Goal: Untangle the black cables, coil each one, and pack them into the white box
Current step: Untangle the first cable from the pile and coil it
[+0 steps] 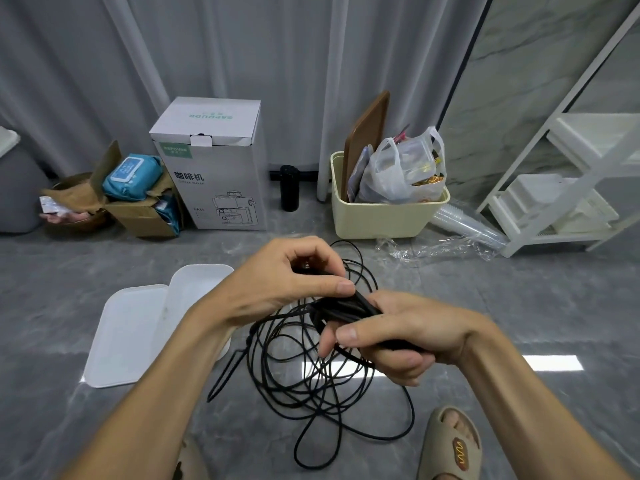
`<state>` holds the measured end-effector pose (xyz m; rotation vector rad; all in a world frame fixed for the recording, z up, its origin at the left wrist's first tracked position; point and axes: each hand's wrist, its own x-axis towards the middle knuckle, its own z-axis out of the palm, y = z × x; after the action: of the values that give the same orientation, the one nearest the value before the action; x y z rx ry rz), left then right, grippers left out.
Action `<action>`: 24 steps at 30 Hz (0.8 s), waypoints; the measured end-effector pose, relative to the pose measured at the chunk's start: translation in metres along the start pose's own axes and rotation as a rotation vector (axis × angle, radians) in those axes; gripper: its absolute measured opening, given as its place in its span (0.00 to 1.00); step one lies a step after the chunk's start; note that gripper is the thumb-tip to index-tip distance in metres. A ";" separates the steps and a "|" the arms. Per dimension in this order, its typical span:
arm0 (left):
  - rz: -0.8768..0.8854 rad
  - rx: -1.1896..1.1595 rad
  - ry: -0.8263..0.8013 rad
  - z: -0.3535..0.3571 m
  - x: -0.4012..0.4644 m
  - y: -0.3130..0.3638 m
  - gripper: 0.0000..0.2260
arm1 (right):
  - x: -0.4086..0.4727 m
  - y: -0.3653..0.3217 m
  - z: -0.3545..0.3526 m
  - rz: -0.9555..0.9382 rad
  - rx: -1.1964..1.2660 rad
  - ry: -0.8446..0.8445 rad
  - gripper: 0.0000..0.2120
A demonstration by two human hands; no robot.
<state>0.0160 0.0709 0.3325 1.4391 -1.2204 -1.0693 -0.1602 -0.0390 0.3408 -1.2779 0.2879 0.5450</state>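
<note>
Two hands at work above a grey marble-look floor [519,306], bare forearms entering from the near edge. Nearest, below the right fingers: one beige slipper [450,445] bearing a small hot-dog badge, toes showing. Right hand [398,336], fingers curled around a gathered bundle of black cable, thumb laid across the top. Left hand [291,275], thumb and fingertips pinching a strand of the same bundle just above the right fingers. Beneath and between both sets of fingers: black cables [311,368], loose tangled loops spread on the floor, a few loops rising behind the left fingers. Left of the left wrist: white box [194,289], lidless, partly hidden by the forearm; touching its left side, white lid [124,337] lying flat. Beyond the fingers, against grey curtains [242,46]: tall white carton [211,168], top flap reading "SAPOUDE" upside down, green tag with the same word, front printed "咖啡机" over small "COFFEE MAKER" and a line drawing of the machine. Left of it, torn brown cardboard box [145,216] with a teal wipes pack [133,174], label unreadable. Right of the carton, black bottle [289,188]; cream bin [388,216] holding a brown board and a plastic bag; stacked clear cups [464,223]; white shelf rack [571,185]; marble wall panel behind.
</note>
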 end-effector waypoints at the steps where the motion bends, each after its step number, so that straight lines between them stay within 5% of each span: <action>1: 0.001 -0.030 -0.007 0.002 0.000 -0.001 0.03 | 0.000 0.000 0.000 -0.011 0.028 -0.030 0.18; 6: -0.032 -0.154 0.034 0.008 0.001 -0.008 0.05 | 0.002 0.000 0.002 -0.114 0.198 -0.130 0.27; 16: -0.269 -0.139 0.176 0.017 0.006 -0.034 0.21 | 0.010 0.005 0.005 -0.387 0.460 -0.119 0.27; 24: -0.204 -0.135 0.222 0.025 0.007 -0.032 0.20 | 0.013 0.009 0.001 -0.544 0.644 -0.260 0.20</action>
<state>-0.0023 0.0629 0.2958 1.5544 -0.8431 -1.0730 -0.1539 -0.0334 0.3275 -0.6044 -0.1061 0.1200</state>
